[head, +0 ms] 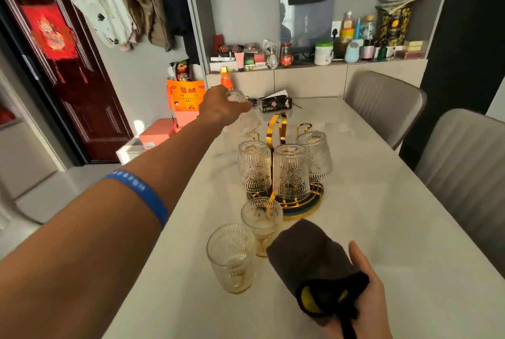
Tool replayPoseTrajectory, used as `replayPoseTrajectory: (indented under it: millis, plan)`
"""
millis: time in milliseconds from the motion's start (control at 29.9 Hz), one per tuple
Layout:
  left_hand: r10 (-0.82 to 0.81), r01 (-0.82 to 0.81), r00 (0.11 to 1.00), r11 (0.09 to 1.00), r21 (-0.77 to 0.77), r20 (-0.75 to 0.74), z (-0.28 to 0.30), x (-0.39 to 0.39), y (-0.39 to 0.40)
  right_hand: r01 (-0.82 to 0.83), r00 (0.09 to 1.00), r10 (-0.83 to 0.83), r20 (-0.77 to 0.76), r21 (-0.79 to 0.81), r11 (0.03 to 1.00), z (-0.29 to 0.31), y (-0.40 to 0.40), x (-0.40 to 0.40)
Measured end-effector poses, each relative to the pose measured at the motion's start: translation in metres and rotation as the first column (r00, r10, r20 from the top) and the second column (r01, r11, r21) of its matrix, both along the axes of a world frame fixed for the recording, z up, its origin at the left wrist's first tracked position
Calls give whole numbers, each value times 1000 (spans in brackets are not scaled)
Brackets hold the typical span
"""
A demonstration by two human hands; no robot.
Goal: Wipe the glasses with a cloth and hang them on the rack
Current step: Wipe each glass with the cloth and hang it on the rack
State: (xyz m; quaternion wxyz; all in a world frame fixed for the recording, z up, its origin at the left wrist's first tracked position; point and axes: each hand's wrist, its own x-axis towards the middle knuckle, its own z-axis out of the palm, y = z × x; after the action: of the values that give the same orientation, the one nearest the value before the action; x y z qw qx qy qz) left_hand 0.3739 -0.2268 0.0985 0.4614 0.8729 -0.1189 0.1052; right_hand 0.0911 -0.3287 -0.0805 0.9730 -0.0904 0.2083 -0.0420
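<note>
At frame centre, a glass (pixel 247 120) is held inverted over the gold rack (pixel 295 199) by the left hand (pixel 222 105), gripped at its base so that it can be lowered onto a far hook.

Ribbed, embossed clear glass is seen throughout: three are hung upside down, two (pixel 232 256) are left upright on the bench (pixel 382 229) at lower centre, presumably unwiped. The dark cloth (pixel 308 259) is kept clutched in the right hand (pixel 363 292), ready for them.
</note>
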Motion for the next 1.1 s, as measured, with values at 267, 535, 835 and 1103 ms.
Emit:
replayPoseTrajectory:
  millis: [267, 535, 835, 1103]
  plan:
    - [-54, 109, 988, 910, 400, -145, -16, 30, -35, 14, 996, -25, -80, -144, 989, -2, 1, 4]
    - [-41, 109, 989, 857, 503, -143, -50, 33, -44, 99, 994, -107, 21, -590, 801, -17, -8, -14]
    - [-57, 98, 990, 936, 338, -128, -45, 16, -28, 51, 995, -71, -73, -245, 968, -23, -1, -1]
    - [16, -5, 988, 997, -76, 152, -89, -103, 67, 81, 988, -107, -111, -215, 973, -7, 15, -15]
